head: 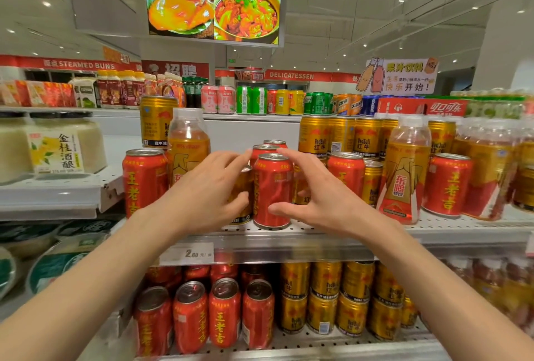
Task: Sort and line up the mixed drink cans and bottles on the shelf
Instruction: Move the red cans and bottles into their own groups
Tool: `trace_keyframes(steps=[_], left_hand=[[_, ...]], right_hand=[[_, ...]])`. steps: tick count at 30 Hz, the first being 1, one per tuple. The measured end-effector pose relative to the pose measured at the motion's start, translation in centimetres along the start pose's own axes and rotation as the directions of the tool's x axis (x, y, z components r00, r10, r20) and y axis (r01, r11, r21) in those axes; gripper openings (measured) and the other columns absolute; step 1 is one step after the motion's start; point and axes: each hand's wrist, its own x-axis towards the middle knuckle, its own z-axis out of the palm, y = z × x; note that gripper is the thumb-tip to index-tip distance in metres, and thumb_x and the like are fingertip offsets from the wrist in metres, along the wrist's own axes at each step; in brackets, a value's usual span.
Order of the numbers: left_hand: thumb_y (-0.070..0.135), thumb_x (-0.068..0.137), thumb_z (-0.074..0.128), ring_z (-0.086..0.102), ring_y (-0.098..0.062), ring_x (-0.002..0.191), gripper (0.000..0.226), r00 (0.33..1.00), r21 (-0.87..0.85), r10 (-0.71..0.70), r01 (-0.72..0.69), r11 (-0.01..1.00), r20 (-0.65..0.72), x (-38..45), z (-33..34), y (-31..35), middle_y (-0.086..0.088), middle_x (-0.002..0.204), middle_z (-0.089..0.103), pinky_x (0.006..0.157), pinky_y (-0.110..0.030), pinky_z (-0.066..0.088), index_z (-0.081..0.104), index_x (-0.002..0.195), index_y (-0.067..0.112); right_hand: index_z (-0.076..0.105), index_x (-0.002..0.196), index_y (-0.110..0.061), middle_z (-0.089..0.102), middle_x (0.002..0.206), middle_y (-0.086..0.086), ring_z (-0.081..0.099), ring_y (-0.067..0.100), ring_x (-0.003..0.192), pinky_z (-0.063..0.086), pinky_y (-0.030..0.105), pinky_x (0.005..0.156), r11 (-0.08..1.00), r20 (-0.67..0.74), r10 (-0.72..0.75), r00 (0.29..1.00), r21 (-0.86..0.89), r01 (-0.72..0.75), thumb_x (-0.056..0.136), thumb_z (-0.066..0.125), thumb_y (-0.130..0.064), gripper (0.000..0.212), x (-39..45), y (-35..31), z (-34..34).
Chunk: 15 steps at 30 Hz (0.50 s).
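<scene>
Two hands (268,187) seemingly flank red can (273,190).

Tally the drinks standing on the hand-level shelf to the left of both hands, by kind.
Red can: 1
Gold can: 1
Orange bottle: 1
Total: 3
</scene>
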Motion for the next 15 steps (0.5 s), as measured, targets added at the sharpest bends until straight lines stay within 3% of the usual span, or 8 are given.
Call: trace_keyframes(steps=[6, 9, 12, 15], left_hand=[[0.051, 0.099, 0.045, 0.032, -0.017, 0.140, 0.057, 1.000, 0.165, -0.008, 0.013, 0.986, -0.028, 0.1, 0.6, 0.0, -0.002, 0.148, 0.045, 0.111, -0.037, 0.043, 0.042, 0.143, 0.016], [0.051, 0.099, 0.047, 0.035, -0.017, 0.137, 0.052, 1.000, 0.142, 0.016, -0.013, 0.990, -0.022, 0.0, 0.4, -0.2, -0.001, 0.145, 0.046, 0.112, -0.036, 0.041, 0.042, 0.138, 0.018], [0.051, 0.098, 0.048, 0.038, -0.016, 0.137, 0.052, 0.998, 0.097, 0.057, -0.056, 0.994, -0.006, -0.2, -0.1, -0.1, 0.001, 0.146, 0.046, 0.115, -0.032, 0.036, 0.039, 0.138, 0.020], [0.053, 0.097, 0.050, 0.052, -0.016, 0.122, 0.051, 0.998, 0.059, 0.048, -0.050, 0.997, 0.039, -0.3, -0.6, 0.3, 0.001, 0.143, 0.049, 0.104, -0.030, 0.043, 0.038, 0.136, 0.022]], right_hand=[[0.034, 0.147, -0.029, 0.046, 0.137, -0.006, 0.058, 0.013, 0.113, 0.053, 0.036, 0.098, 0.997, -0.107, -0.015, 0.994, -0.078, 0.007, 0.081, 0.077, -0.049, 0.082, 0.7, -0.3, 0.7], [0.033, 0.148, -0.029, 0.043, 0.141, -0.006, 0.057, 0.013, 0.111, 0.055, 0.037, 0.096, 0.988, -0.095, -0.002, 0.995, -0.151, -0.013, 0.082, 0.074, -0.053, 0.082, 0.6, 0.0, 0.3], [0.033, 0.148, -0.033, 0.040, 0.140, -0.008, 0.053, 0.007, 0.095, 0.055, 0.034, 0.092, 0.979, -0.076, 0.009, 0.997, -0.205, -0.024, 0.082, 0.072, -0.056, 0.081, 0.5, 0.2, -0.3], [0.033, 0.149, -0.036, 0.041, 0.139, -0.011, 0.057, 0.003, 0.085, 0.054, 0.029, 0.087, 0.978, -0.042, 0.029, 0.999, -0.206, -0.037, 0.083, 0.072, -0.055, 0.079, 0.5, 0.3, -1.0]])
